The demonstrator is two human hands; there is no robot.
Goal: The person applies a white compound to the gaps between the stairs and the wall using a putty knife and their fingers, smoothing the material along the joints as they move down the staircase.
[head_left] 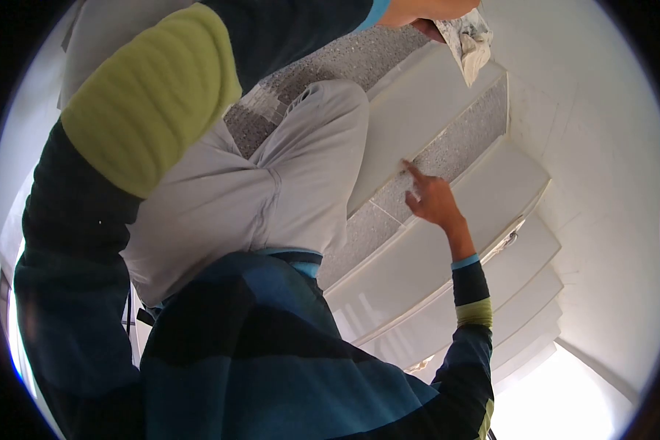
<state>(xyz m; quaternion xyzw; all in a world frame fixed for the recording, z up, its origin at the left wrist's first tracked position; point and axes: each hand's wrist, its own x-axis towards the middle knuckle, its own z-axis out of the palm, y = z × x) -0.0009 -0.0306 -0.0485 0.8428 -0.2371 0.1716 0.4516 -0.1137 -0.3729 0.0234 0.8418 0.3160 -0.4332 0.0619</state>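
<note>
My left hand (425,9) is at the top edge of the view, partly cut off, with its fingers closed on a crumpled whitish rag (471,45) with dark marks. The rag hangs down over the end of a stair step near the wall. My right hand (434,199) is lower down, with its index finger stretched out and the thumb apart. That fingertip touches the edge between a smooth pale stair face (418,110) and a grey speckled tread (462,143). Nothing shows in the right hand.
More pale steps (433,282) descend toward the lower right. A white wall (579,132) runs along the stair ends. My bent legs in light grey trousers (271,176) rest on the stairs. A small light-coloured bit (510,238) lies at one step's edge.
</note>
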